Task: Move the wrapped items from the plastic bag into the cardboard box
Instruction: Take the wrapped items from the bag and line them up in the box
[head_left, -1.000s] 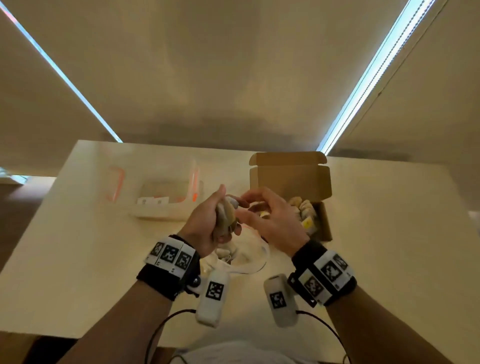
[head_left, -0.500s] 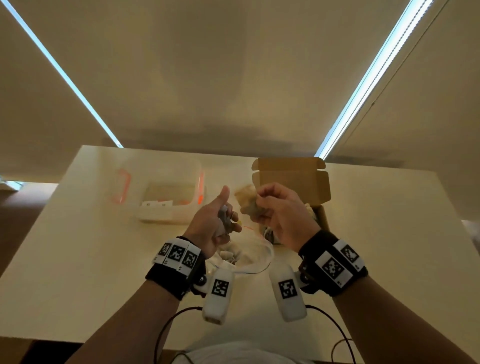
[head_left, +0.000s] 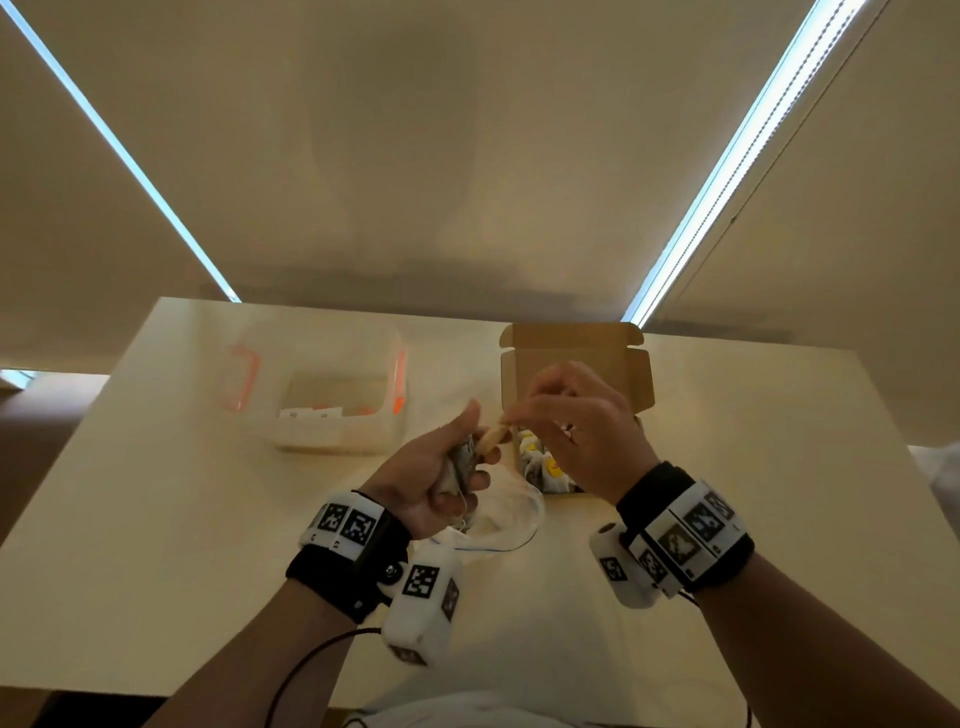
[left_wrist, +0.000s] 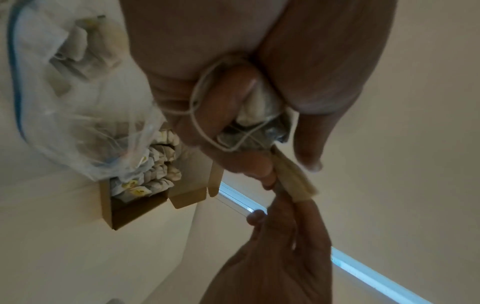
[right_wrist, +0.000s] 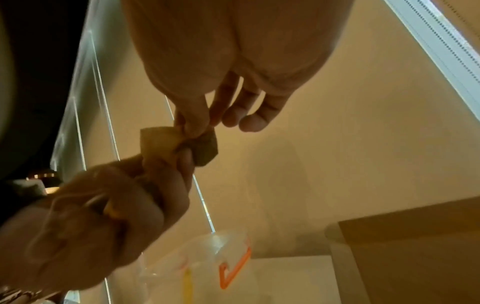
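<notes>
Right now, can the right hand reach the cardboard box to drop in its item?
Probably yes: the right hand pinches a wrapped item beside the open cardboard box, but the left hand also grips it.

Hidden and cropped parts

The left hand (head_left: 431, 478) covers most of its bundle of wrapped items (left_wrist: 259, 121); at 1 o'clock, the right hand (head_left: 582, 426) hides the cardboard box (head_left: 574, 358) floor.

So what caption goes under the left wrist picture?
Left hand grips wrapped items; right hand pinches one.
</notes>
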